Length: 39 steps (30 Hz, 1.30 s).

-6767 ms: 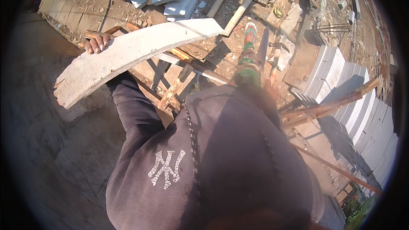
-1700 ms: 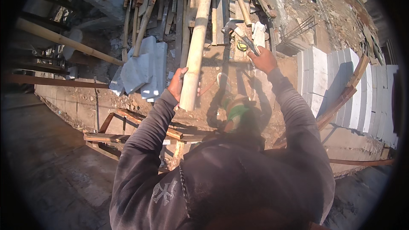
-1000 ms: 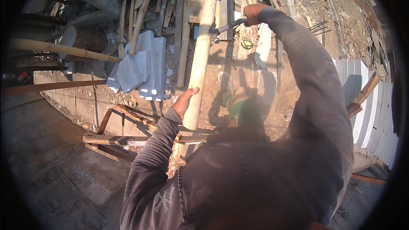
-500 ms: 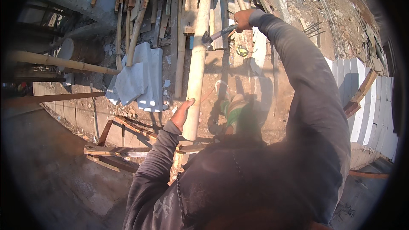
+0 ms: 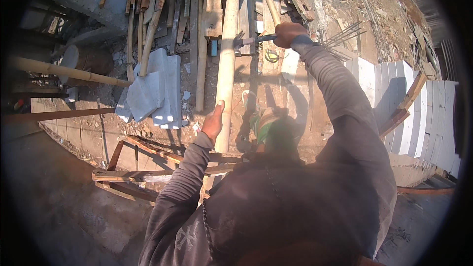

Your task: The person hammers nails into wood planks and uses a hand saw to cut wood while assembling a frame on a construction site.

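Observation:
A long pale bamboo pole (image 5: 227, 69) runs from the top of the view down toward my chest. My left hand (image 5: 213, 124) is wrapped round its near end, thumb along the upper side. In my right hand (image 5: 289, 35) is a claw hammer (image 5: 251, 41), gripped by its dark handle. The hammer's head lies at the pole's right side, at or very close to the surface; whether it touches I cannot tell. A yellow-green tape measure (image 5: 271, 56) lies on the ground below my right hand.
White blocks (image 5: 143, 96) lie at the left, and more white blocks (image 5: 394, 103) are stacked at the right. Planks (image 5: 190, 15) and poles cover the ground ahead. A wooden frame (image 5: 133, 176) stands near my left elbow. Thin metal rods (image 5: 347, 37) stick out beyond my right forearm.
My right hand and the hammer have shifted slightly, and the hammer now lies more level. My left hand still holds the pole, slightly higher in view. The whole scene has slid a little left.

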Each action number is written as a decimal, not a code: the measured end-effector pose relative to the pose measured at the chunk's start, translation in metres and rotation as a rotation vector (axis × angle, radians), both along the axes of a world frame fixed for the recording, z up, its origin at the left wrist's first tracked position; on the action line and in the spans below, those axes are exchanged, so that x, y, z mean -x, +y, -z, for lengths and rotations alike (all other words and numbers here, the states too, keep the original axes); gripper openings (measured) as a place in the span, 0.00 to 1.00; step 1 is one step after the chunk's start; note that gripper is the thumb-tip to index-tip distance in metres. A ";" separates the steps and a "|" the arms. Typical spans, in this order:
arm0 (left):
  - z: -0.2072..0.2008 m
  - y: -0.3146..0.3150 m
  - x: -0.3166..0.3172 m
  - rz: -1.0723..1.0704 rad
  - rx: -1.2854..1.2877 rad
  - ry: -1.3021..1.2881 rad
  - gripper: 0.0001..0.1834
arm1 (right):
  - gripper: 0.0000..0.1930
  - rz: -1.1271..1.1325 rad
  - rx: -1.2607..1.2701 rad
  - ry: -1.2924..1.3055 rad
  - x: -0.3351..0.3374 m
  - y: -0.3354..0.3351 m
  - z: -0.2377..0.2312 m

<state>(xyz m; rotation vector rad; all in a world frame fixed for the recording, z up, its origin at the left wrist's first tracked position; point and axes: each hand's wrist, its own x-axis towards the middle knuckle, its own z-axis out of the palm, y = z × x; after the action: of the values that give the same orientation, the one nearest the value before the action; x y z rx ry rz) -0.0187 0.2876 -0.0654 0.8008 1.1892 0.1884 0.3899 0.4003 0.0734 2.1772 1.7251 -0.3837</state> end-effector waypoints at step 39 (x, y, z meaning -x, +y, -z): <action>-0.002 -0.029 0.002 -0.131 -0.021 -0.055 0.53 | 0.12 0.099 -0.164 -0.331 0.090 -0.079 0.000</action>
<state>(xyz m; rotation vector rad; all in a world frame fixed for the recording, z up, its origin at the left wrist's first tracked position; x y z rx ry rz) -0.0211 0.2583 -0.0636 0.7320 1.1902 0.3288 0.3001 0.3208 0.0738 2.2899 1.5164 0.0976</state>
